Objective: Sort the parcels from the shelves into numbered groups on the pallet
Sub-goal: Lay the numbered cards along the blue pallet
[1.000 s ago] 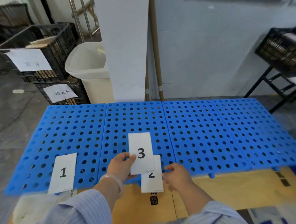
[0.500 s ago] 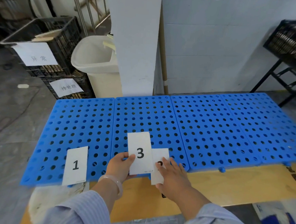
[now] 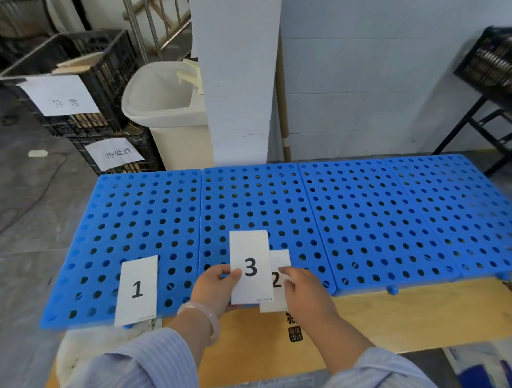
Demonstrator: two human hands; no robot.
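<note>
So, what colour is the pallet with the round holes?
The pallet is bright blue all over; the head view shows it.
</note>
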